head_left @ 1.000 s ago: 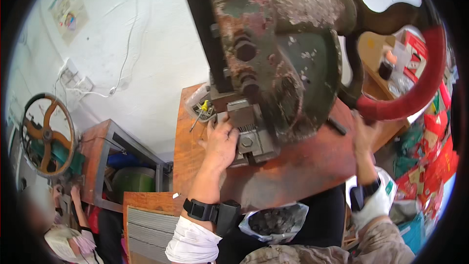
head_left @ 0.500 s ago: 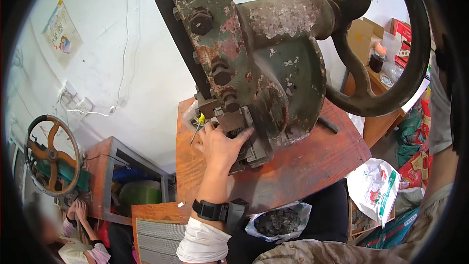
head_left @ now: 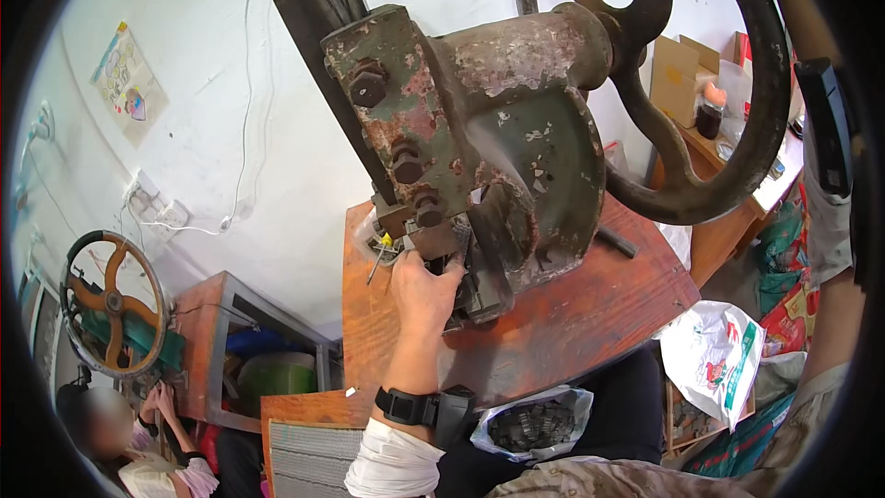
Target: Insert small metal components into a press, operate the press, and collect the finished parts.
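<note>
My left hand (head_left: 426,293) is at the foot of a worn green hand press (head_left: 392,101), under its ram. Thumb and fingers bend around the small dark metal tooling (head_left: 472,290) there; whatever lies between the fingertips is too small and hidden to name. A thin tool with a yellow end (head_left: 382,249) lies just left of those fingers. My right arm (head_left: 828,249) rises along the right rim, past a black wristband (head_left: 825,129), toward the top of the big handwheel (head_left: 678,148). Its hand runs out of the picture at the top.
The press stands on a reddish wooden table (head_left: 590,314). A bag of small dark metal pieces (head_left: 535,426) lies by my lap. White sacking (head_left: 712,360) hangs at right. Another person's hands (head_left: 159,401) are below a second handwheel (head_left: 112,302) at left.
The view has shifted, so the press sits lower in the picture. My right arm with its wristband shows farther up at the right rim. My left hand stays at the tooling.
</note>
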Demonstrator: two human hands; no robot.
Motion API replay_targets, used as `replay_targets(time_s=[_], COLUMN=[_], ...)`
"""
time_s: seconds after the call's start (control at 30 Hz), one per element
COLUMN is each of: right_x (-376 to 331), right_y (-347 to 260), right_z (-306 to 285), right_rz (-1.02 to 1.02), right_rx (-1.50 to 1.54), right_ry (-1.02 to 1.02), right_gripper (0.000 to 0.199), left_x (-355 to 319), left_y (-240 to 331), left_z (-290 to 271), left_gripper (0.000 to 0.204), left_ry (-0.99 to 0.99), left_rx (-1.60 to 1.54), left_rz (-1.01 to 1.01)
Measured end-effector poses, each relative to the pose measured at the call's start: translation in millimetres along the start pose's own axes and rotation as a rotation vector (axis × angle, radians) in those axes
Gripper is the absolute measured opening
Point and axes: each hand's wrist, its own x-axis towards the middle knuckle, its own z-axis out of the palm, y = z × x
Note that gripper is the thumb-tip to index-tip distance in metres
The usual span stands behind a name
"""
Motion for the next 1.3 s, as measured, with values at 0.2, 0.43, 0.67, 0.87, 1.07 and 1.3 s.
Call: replay_targets(time_s=[0.2, 0.43, 0.67, 0.87, 1.07, 1.3], right_x=[-7.7, 11.1, 11.7, -57.3, -239.7, -329.1], right_y=[-6.2, 7.7, 15.8, -8.2, -83.7, -123.0], right_z=[7.0, 9.7, 13.9, 13.2, 125.1, 222.8], right_rz=[-0.109, -0.010, 0.022, -0.556, -0.497, 0.010], right_rx=[0.089, 0.098, 0.186, 0.014, 0.843, 0.936], right_ry=[0.008, -0.010, -0.040, 0.541, -0.094, -0.322], right_gripper=[0.047, 0.046, 0.046, 0.028, 0.013, 0.029], left_x=[-12.2, -17.5, -26.2, -34.3, -38.7, -36.5], left_y=[16.1, 39.1, 34.8, 37.7, 28.1, 21.0], left_z=[2.9, 12.9, 32.6, 33.9, 21.6, 15.8], left_gripper=[0.063, 0.059, 0.039, 0.031, 0.027, 0.030], left_ry=[0.084, -0.054, 0.226, 0.283, 0.289, 0.269], left_rx=[0.286, 0.514, 0.538, 0.435, 0.469, 0.370], left_rz=[-0.131, -0.335, -0.159, -0.015, 0.187, 0.299])
